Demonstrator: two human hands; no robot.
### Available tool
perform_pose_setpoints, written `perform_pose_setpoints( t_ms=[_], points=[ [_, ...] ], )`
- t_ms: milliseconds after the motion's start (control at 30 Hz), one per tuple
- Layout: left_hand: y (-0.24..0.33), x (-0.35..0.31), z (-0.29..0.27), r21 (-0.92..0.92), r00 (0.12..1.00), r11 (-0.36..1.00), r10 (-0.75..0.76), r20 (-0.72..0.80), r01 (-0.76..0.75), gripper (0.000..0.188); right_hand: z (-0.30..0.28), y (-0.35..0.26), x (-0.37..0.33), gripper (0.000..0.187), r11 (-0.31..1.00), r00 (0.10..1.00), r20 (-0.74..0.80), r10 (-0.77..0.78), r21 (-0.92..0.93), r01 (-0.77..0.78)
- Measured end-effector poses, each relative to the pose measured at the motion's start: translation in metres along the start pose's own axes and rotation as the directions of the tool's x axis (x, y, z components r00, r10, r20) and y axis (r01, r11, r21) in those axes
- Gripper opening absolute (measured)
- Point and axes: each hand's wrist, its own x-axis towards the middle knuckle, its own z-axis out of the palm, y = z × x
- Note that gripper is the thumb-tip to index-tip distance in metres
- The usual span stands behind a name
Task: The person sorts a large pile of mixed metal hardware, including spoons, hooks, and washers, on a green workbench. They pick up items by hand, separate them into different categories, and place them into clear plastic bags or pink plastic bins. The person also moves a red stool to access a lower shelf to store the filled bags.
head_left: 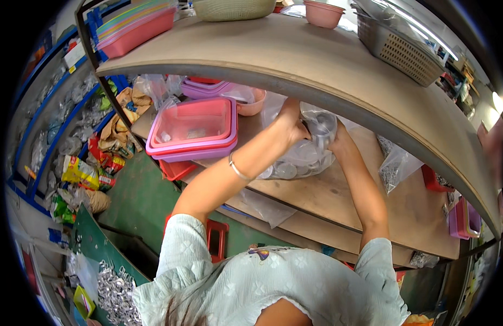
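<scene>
A clear plastic bag (303,163) holding several round, clear, disc-like pieces lies on the middle shelf board. My left hand (295,124) is at the bag's upper left, its thumb bent against the plastic and its other fingers partly hidden. On the opposite side, my right hand (338,137) grips the bag's gathered upper part, with its fingers mostly behind the plastic. Between my hands, a rounded, greyish clear piece (322,127) shows through the bag; its kind is unclear. Both hands are under the upper shelf's front edge.
The upper shelf board (295,51) curves above my hands. Stacked pink and purple trays (191,127) stand left of the bag, a pink bowl (253,102) behind them. A bag of small metal parts (395,163) hangs over the board at right. A red stool (216,239) stands below.
</scene>
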Motion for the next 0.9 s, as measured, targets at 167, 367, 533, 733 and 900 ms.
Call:
perform_pose_setpoints(
  t_ms=[167, 367, 533, 733, 900],
  points=[
    [-0.003, 0.067, -0.053, 0.153, 0.979, 0.972, -0.191, 0.069, 0.179, 0.065, -0.047, -0.011, 0.029, 0.054, 0.996, 0.997, -0.038, 0.073, 0.053, -0.071],
    [0.007, 0.080, -0.079, 0.582, 0.990, 0.813, -0.092, 0.111, 0.010, 0.042, -0.104, -0.021, 0.049, 0.073, 0.983, 0.983, -0.142, 0.114, 0.162, -0.090],
    [0.027, 0.073, -0.065, 0.885, 0.965, 0.388, 0.147, 0.216, -0.257, 0.041, -0.093, -0.028, 0.029, 0.064, 0.908, 0.945, 0.011, 0.327, 0.272, -0.318],
    [0.020, 0.098, -0.040, 0.944, 0.902, -0.054, 0.282, 0.329, -0.327, 0.039, -0.094, -0.029, 0.020, 0.057, 0.963, 0.980, -0.097, 0.175, 0.226, -0.149],
    [0.016, 0.103, -0.039, 0.934, 0.885, -0.141, 0.300, 0.355, -0.327, 0.038, -0.075, -0.032, 0.005, 0.058, 0.952, 0.982, -0.138, 0.131, 0.294, -0.086]
  ],
)
